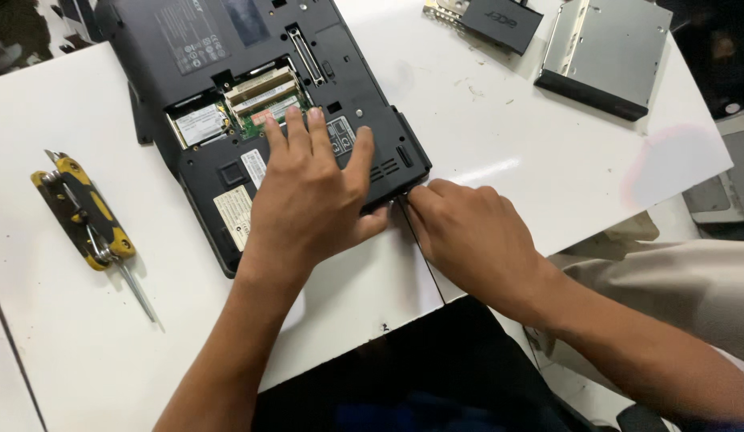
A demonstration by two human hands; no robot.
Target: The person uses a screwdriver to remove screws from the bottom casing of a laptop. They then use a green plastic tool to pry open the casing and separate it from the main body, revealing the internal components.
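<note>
- Left hand point(312, 192): lies flat, fingers spread wide, palm down on the underside of the laptop point(252, 104). It holds nothing; it braces the case against the white table point(484, 128).
- Right hand point(468, 232): fingers drawn narrow and pinched at the near right corner of the case. It appears to work a thin dark tool or strip into the seam, though the fingers hide the contact point.
- Judged technique: keep steady downward pressure with the flat palm so the case cannot slide, and apply effort at the corner along the seam, not upward against the plastic.
- The laptop lies upside down, skewed, at the table's centre; an opened bay exposes green memory modules point(264, 100) and a small card.
- A yellow-and-black folding tool point(84, 212) lies well apart to the left; a removed silver optical drive point(604, 52) lies at the far right.
</note>
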